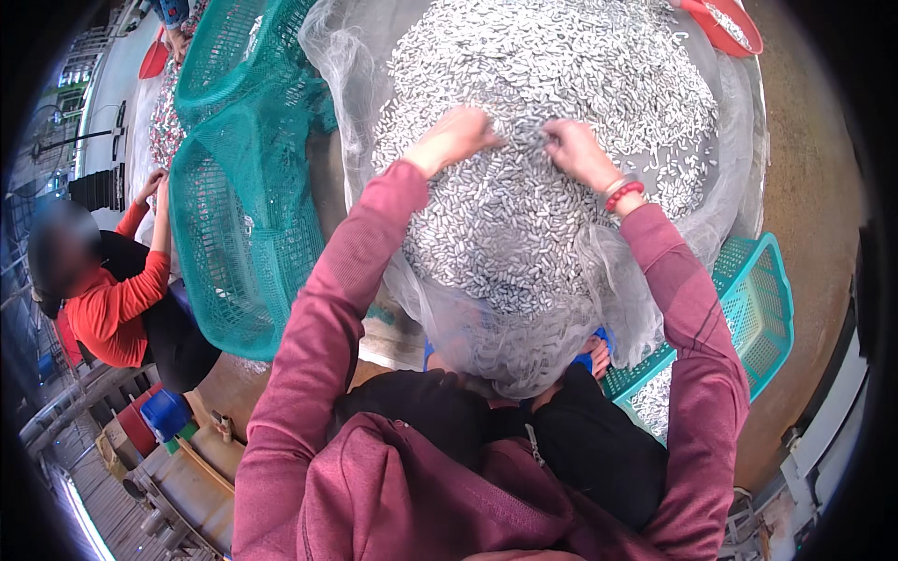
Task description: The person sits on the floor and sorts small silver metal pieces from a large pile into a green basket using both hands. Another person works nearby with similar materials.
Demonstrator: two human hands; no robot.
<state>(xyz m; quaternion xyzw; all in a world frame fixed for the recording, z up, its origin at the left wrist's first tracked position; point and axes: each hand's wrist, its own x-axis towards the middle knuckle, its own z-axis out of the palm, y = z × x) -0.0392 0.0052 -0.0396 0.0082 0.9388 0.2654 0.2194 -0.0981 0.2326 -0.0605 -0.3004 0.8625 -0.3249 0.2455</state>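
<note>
The pieces (pixel 552 75), small and silvery, lie in a wide pile at 12 o'clock, on a pale net (pixel 337 93). Both arms stretch forward over it, the left leaning toward 1 o'clock, the right toward 11. The left hand (pixel 458 136) points its bent fingers to 3 o'clock; the right hand (pixel 582 157), with a red bracelet (pixel 624 193) at its wrist, points to 10. Both are half curled, near each other; fingertips are blurred, so I cannot tell if they hold any piece.
</note>
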